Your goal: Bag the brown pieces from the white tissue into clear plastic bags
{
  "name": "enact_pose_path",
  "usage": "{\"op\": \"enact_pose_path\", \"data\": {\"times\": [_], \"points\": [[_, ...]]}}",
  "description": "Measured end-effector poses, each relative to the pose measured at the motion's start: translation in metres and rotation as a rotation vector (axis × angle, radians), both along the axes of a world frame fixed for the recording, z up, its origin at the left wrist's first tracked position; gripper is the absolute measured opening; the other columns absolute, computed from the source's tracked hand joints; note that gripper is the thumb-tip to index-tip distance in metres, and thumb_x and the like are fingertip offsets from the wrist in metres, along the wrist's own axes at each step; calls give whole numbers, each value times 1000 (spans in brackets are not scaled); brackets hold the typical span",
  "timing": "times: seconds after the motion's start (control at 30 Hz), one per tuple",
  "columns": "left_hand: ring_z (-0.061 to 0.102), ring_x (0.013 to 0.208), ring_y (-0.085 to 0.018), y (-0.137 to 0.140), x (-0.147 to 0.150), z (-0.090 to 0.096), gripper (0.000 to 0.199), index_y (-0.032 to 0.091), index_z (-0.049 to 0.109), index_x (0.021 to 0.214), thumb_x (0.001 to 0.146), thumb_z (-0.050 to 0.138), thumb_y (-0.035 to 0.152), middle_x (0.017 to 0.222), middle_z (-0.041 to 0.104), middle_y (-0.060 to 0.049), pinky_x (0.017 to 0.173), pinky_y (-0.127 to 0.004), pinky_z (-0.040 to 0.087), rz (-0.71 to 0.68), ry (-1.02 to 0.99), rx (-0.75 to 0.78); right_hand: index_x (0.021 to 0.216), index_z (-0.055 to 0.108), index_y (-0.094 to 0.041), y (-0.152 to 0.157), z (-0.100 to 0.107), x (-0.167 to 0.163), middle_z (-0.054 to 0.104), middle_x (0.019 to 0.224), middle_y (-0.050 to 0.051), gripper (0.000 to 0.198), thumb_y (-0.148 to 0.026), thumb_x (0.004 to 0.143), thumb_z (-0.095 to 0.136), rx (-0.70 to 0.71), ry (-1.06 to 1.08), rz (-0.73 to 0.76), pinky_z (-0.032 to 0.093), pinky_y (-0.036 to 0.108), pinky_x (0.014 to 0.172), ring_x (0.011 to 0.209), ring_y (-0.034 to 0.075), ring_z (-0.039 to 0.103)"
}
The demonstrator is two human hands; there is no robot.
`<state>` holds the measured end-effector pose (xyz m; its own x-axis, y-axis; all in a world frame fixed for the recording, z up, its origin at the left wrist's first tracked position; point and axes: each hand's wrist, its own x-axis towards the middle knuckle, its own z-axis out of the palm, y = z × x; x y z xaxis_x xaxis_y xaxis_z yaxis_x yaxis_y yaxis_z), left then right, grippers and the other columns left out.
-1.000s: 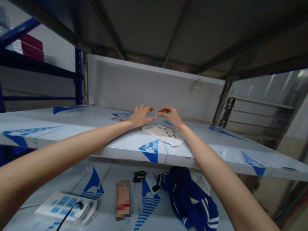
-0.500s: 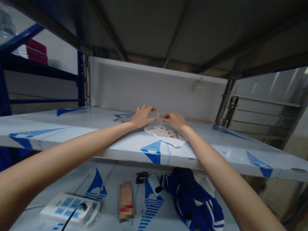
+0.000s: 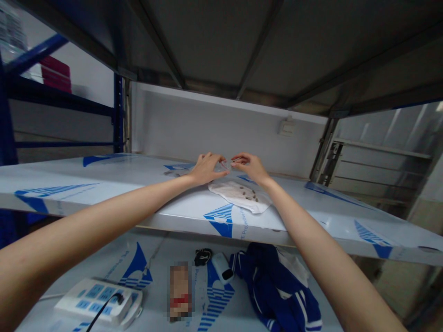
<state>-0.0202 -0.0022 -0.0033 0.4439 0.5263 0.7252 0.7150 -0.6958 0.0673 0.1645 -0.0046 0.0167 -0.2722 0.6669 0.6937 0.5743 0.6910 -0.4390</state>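
My left hand (image 3: pixel 207 168) reaches over the shelf with thumb and fingers curved around a small clear plastic bag (image 3: pixel 226 165) that has a reddish edge. My right hand (image 3: pixel 252 167) is just right of the bag, its thumb and fingertips pinched on a tiny dark brown piece (image 3: pixel 233 161), bean- or seed-like. Below the hands lies a crumpled white tissue (image 3: pixel 226 190) with several similar small brown pieces (image 3: pixel 254 194) scattered over its right half. The bag's lower part is largely hidden by my left hand.
The film-covered shelf (image 3: pixel 114 193) has a front edge under my forearms. On the level below are a power strip (image 3: pixel 98 299), a pale blue device (image 3: pixel 222 267), a black bundle (image 3: pixel 203 256), a blurred-out item (image 3: pixel 180 290) and a blue-white garment (image 3: pixel 277 286). Another shelf hangs overhead.
My right hand has risen slightly from above the tissue toward the bag's mouth. One brown piece near the tissue's upper middle no longer shows there. My left hand stays almost still.
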Motion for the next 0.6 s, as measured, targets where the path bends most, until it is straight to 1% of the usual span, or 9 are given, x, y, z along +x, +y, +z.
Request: {"op": "enact_pose_path", "data": {"times": [0.07,0.13,0.2,0.27,0.43,0.6], "points": [[48,104,-26,0,0,0,41,16,53,108,80,55,46,109,60,-7,88,-40,30,-6,9,2,87,65,-13,0,1,-3,69,81,7,21,-24,69,67,-5,79,89,44,27,71,73,15,61],[49,104,-26,0,1,-1,41,16,52,108,80,55,46,109,60,-7,88,-40,30,-5,16,4,80,65,-14,-1,1,-5,68,80,6,16,-25,68,68,-3,67,118,43,27,70,72,14,60],[49,104,-26,-1,2,0,40,16,52,108,80,55,45,110,60,-7,88,-40,30,-3,20,4,74,65,-14,-2,0,-7,68,78,6,12,-25,68,67,6,24,112,41,27,70,71,14,58],[49,104,-26,-2,2,0,39,17,53,108,81,55,45,111,60,-7,88,-40,31,-3,22,0,73,66,-15,-3,-1,-7,68,77,5,11,-26,70,65,19,-16,92,39,26,69,70,14,56],[49,104,-26,-4,2,2,39,16,53,108,81,56,43,109,60,-7,88,-40,30,8,19,-5,77,69,-16,-6,0,-6,68,79,5,18,-32,76,59,35,-64,58,36,26,65,68,13,53],[49,105,-26,-4,2,2,39,14,53,109,81,57,42,111,60,-8,88,-40,30,15,12,-3,79,69,-15,-10,-1,-8,68,78,4,23,-36,77,59,12,-84,64,35,24,63,68,13,52]]}}
